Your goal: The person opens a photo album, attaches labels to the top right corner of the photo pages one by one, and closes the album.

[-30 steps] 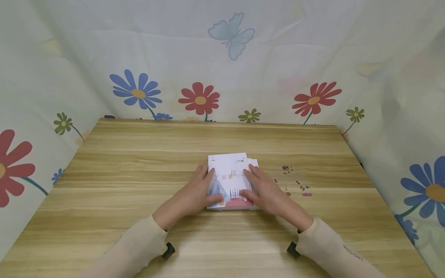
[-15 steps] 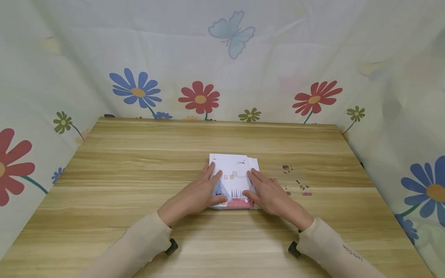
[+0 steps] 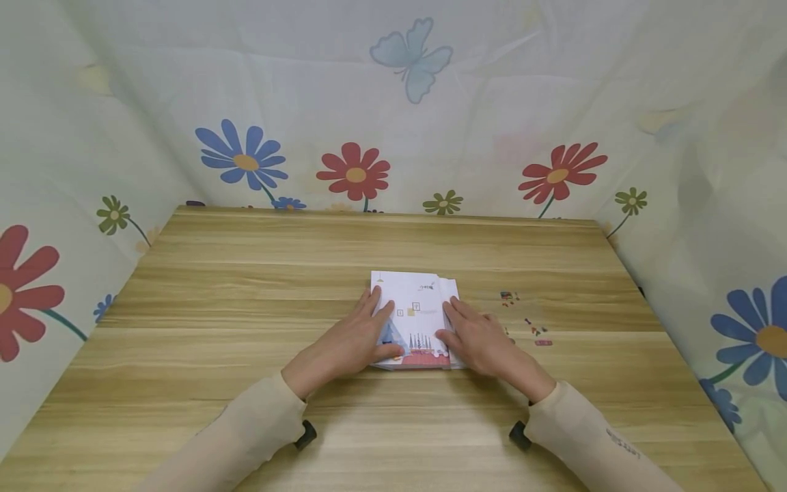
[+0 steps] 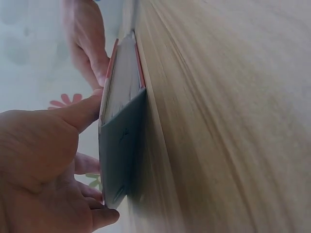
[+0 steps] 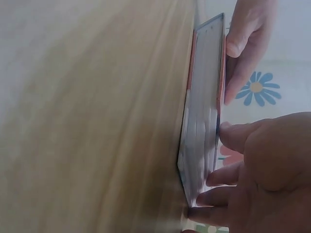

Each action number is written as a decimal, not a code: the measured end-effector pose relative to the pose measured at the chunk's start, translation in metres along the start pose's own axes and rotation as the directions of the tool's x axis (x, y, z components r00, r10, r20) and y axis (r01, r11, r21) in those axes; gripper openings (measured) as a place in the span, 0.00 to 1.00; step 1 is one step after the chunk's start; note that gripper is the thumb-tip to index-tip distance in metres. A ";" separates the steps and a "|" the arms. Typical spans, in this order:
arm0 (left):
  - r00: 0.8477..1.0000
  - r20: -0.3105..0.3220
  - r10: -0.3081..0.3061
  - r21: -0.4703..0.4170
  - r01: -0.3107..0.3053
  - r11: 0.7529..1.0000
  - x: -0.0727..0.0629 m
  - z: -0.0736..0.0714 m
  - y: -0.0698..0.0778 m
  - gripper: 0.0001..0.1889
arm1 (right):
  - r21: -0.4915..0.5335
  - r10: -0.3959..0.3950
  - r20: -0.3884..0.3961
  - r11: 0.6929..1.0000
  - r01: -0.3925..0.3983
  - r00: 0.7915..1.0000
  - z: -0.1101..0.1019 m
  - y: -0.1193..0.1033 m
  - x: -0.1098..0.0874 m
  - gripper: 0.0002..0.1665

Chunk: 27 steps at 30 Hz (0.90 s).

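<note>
A thick book (image 3: 406, 290) lies flat on the wooden table, its white cover printed with a blue tent and a red band. My left hand (image 3: 344, 342) rests on its left side, thumb and fingertips on the cover. In the left wrist view, the thumb lies along the cover's near edge, and the other fingers are at the spine (image 4: 124, 141). Over the right edge lies my right hand (image 3: 482, 340), fingers fairly straight. The right wrist view shows its fingertips against the page edges (image 5: 199, 116) and its thumb on the cover.
Right of the book, a see-through sheet carries small coloured stickers (image 3: 533, 328). The wooden table (image 3: 246, 273) ends at a flower-printed cloth (image 3: 295, 89) behind and along both sides. Dark wrist straps (image 3: 305, 434) show under the sleeves.
The book has shifted slightly right with my left hand following. My right hand has slid a little right, its thumb drawing back toward the cover's right edge.
</note>
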<state>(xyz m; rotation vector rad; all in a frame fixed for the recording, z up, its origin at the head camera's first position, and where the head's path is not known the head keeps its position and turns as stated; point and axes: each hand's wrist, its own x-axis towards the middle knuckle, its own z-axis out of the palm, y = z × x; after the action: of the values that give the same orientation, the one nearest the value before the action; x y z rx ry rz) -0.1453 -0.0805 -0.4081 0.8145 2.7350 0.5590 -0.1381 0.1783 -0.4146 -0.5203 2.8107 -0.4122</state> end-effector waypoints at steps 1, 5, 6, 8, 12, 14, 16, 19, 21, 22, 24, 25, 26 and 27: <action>1.000 0.000 0.002 0.005 -0.002 1.000 0.000 0.000 0.000 0.46 | -0.005 0.003 -0.001 1.000 -0.003 1.000 0.000 0.000 0.000 0.40; 1.000 0.002 -0.003 0.008 0.003 1.000 -0.001 -0.001 0.001 0.46 | -0.009 0.004 -0.001 1.000 -0.004 1.000 0.000 0.001 0.000 0.40; 1.000 0.006 -0.006 0.006 0.006 1.000 -0.002 -0.001 0.001 0.46 | -0.008 0.004 -0.002 1.000 -0.004 1.000 0.000 0.001 0.000 0.40; 1.000 0.009 -0.007 0.004 0.007 1.000 -0.002 -0.001 0.001 0.46 | -0.004 0.002 -0.007 1.000 -0.002 1.000 0.000 0.001 0.000 0.40; 1.000 0.014 -0.008 -0.004 0.008 1.000 -0.001 0.001 0.000 0.45 | 0.012 0.003 -0.018 1.000 -0.003 1.000 0.001 0.002 0.000 0.40; 1.000 0.014 -0.011 -0.012 0.011 1.000 -0.001 0.002 0.000 0.45 | 0.019 0.003 -0.024 1.000 -0.002 1.000 0.002 0.003 0.000 0.40; 1.000 0.013 -0.013 -0.018 0.013 1.000 -0.001 0.002 0.000 0.45 | 0.024 0.005 -0.026 1.000 -0.004 1.000 0.003 0.003 -0.001 0.40; 1.000 -0.002 -0.015 -0.033 0.015 0.999 -0.001 0.000 -0.001 0.43 | 0.024 0.006 -0.027 1.000 -0.005 1.000 0.002 0.003 -0.002 0.40; 1.000 -0.013 -0.021 -0.037 0.021 0.999 -0.001 -0.002 -0.002 0.42 | 0.021 0.005 -0.032 1.000 -0.004 0.999 0.001 0.003 -0.002 0.40; 0.999 -0.018 -0.027 -0.041 0.027 0.999 -0.001 -0.003 -0.003 0.42 | 0.019 0.003 -0.040 1.000 -0.002 0.999 0.000 0.003 -0.002 0.40; 0.999 -0.025 -0.043 -0.052 0.042 0.998 -0.003 -0.007 -0.004 0.42 | 0.009 -0.012 -0.060 1.000 0.013 0.998 -0.002 0.002 -0.003 0.40; 0.998 -0.031 -0.051 -0.052 0.049 0.997 -0.004 -0.009 -0.005 0.43 | 0.006 -0.018 -0.067 1.000 0.018 0.998 -0.003 0.002 -0.003 0.40; 0.998 -0.038 -0.059 -0.051 0.057 0.997 -0.004 -0.011 -0.006 0.43 | 0.001 -0.027 -0.078 1.000 0.027 0.997 -0.005 0.002 -0.003 0.41; 0.997 -0.049 -0.066 -0.050 0.063 0.997 -0.006 -0.014 -0.008 0.44 | -0.006 -0.034 -0.085 0.999 0.034 0.996 -0.006 0.003 -0.003 0.41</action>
<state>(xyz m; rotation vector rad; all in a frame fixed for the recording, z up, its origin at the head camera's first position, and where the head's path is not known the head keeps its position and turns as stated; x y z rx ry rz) -0.1485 -0.0935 -0.3984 0.7073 2.7706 0.6376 -0.1378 0.1833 -0.4089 -0.5649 2.8885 -0.4451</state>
